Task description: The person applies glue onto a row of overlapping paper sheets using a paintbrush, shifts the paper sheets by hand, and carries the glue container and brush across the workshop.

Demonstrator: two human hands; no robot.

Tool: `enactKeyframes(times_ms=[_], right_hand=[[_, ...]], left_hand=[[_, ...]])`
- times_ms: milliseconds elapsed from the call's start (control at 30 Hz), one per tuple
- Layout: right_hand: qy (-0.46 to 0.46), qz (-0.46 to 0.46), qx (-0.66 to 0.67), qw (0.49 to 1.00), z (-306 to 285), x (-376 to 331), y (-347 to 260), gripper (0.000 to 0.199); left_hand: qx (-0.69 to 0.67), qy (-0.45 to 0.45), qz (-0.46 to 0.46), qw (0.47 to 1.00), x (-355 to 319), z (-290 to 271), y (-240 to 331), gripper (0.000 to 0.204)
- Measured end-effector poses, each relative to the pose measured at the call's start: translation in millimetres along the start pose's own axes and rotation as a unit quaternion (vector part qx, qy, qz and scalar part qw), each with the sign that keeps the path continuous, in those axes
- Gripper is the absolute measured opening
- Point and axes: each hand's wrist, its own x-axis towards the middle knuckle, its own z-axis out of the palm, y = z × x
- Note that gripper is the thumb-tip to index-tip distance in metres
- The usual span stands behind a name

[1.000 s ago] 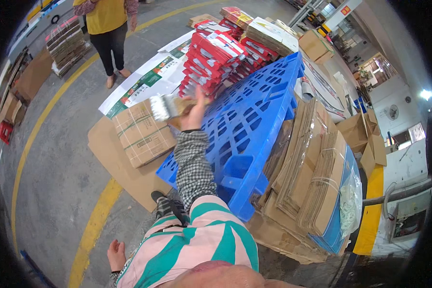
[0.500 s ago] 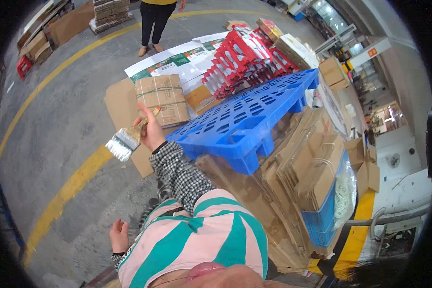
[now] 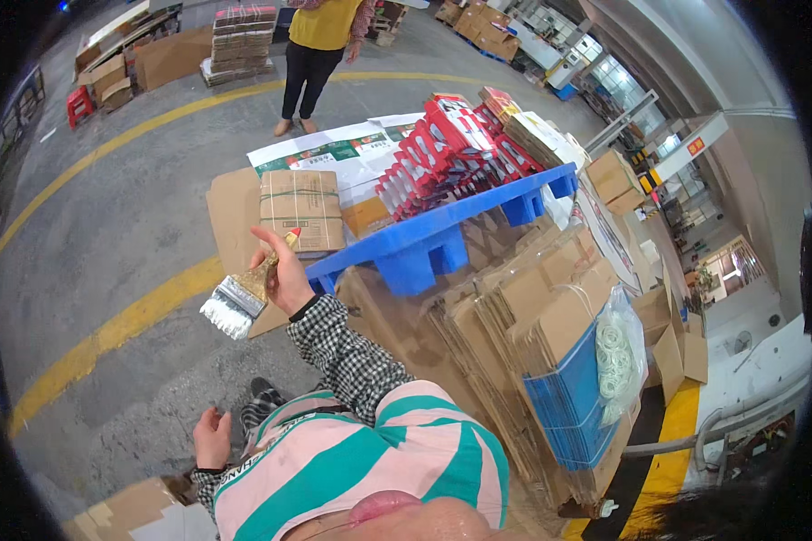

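Observation:
My right hand [image 3: 289,278] is closed around the wooden handle of a wide paintbrush [image 3: 235,305]. The handle has a red tip, and the bristles are coated silvery white and point down to the left, clear of any surface. Low at my left side, my left hand [image 3: 212,438] hangs with loosely bent fingers apart and nothing in it. Beyond the brush, a strapped bundle of brown cardboard [image 3: 300,209] rests on a flat cardboard sheet [image 3: 233,207]. To the right of my right hand is a blue plastic pallet [image 3: 406,257], seen mostly along its edge and feet.
Red-and-white folded packaging [image 3: 442,149] is stacked beyond the pallet. Flattened cartons [image 3: 514,334] stand at my right beside a blue crate [image 3: 564,406] and a bag of pale rolls [image 3: 615,356]. A person [image 3: 320,54] stands ahead. At lower left is a carton [image 3: 126,514].
My view has shifted, bringing more of the far floor and the standing person into sight. The pallet's perforated deck, visible before, now shows edge-on. The brush remains in my right hand.

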Motion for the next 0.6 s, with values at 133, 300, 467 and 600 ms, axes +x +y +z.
enactKeyframes(times_ms=[133,300,467,600], right_hand=[[0.021,0.009,-0.024,0.999,-39.8,-66.4,-6.0,0.042],[-0.014,0.048,-0.019,0.999,-88.8,-145.3,-1.9,0.039],[-0.003,0.088,-0.006,0.996,-111.5,-216.9,16.2,0.038],[-0.021,0.113,-0.058,0.992,-113.2,-257.2,36.7,0.039]], left_hand=[[0.033,-0.031,-0.006,0.999,-58.9,46.6,1.6,0.045],[0.030,-0.054,-0.029,0.998,-154.9,122.2,-5.8,0.045],[0.102,-0.113,-0.033,0.988,-241.0,160.7,-14.7,0.042],[0.051,-0.039,-0.059,0.996,-298.5,157.1,-30.5,0.041]])
